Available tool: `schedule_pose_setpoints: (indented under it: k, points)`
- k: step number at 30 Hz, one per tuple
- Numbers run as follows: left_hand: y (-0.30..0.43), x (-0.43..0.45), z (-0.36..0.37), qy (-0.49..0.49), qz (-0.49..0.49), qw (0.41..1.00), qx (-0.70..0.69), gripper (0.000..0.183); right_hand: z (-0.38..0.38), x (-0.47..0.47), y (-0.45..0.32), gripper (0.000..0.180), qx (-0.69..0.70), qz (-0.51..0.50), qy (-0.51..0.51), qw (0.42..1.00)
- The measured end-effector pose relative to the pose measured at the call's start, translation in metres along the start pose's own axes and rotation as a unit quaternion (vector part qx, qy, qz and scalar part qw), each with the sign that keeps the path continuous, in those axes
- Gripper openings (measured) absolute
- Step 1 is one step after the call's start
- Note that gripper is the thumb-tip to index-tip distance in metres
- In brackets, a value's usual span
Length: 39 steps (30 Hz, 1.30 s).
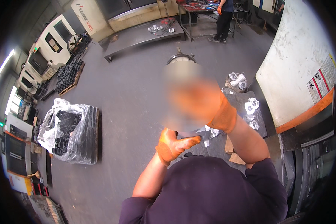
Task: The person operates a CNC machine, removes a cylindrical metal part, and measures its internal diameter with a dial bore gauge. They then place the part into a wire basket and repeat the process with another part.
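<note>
My left hand (175,145), in an orange glove, is wrapped against the lower side of a grey round part (191,134), with one finger stretched along its edge. Above and to the right is my right hand (201,103), also gloved in orange; a blur hides its fingers and whatever they touch. Beyond it, a round dial-like item (182,59) with a dark rim and a small fitting on top shows partly out of the blur. Silvery metal castings (251,105) lie on a dark surface to the right of my right hand.
A container of castings (237,81) stands beyond that surface. Wooden blocks (236,159) lie below my right forearm. On the left is a plastic-wrapped pallet load (84,134). A low metal table (140,39) and a standing person (224,19) are farther off. A machine housing (294,64) rises at right.
</note>
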<state>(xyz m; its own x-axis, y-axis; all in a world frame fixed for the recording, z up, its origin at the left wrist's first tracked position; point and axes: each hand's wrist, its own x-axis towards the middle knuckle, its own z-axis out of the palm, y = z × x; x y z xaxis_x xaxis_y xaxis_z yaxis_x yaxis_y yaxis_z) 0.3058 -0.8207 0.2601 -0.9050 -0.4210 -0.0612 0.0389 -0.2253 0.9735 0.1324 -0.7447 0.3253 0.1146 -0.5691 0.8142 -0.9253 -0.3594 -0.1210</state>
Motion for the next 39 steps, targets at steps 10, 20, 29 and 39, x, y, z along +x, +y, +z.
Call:
schedule_pose_setpoints:
  k: [10,20,29,39]
  points:
    - [0.0,0.0,0.003,0.015,0.033,0.999,0.031,0.069,-0.007,0.001,-0.002,0.031,-0.002,-0.011,-0.02,1.0]
    - [-0.001,0.0,0.0,0.016,0.016,0.999,0.04,0.068,-0.004,-0.003,0.004,0.034,-0.004,-0.017,-0.006,1.0]
    - [-0.001,0.005,0.006,0.035,0.054,0.998,0.007,0.07,-0.006,-0.004,0.0,0.033,-0.037,0.021,-0.036,0.998]
    - [0.002,0.011,0.003,0.016,0.052,0.998,-0.005,0.065,-0.003,-0.002,0.0,0.033,0.045,0.08,-0.036,0.995]
